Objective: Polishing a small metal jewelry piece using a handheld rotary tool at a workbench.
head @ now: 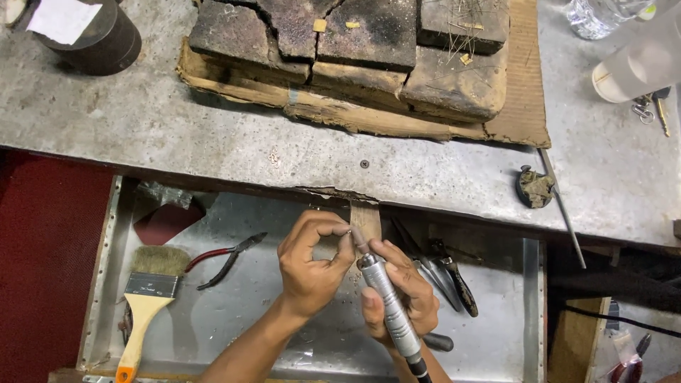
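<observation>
My left hand (310, 262) pinches a tiny metal piece (348, 231) between thumb and forefinger, braced against a small wooden peg (366, 218) that sticks out from the bench edge. My right hand (408, 294) grips a silver rotary handpiece (389, 301) like a pen. Its tip (357, 237) touches the small piece at the peg. Both hands hover over a metal drawer tray (234, 312) below the bench top.
In the tray lie a wide paintbrush (147, 298), red-handled pliers (227, 259) and black-handled shears (443, 273). On the grey bench (142, 135) sit charred bricks (355, 50) on cardboard, a dark tin (92, 35), a clear bottle (638, 64), keys (652, 106).
</observation>
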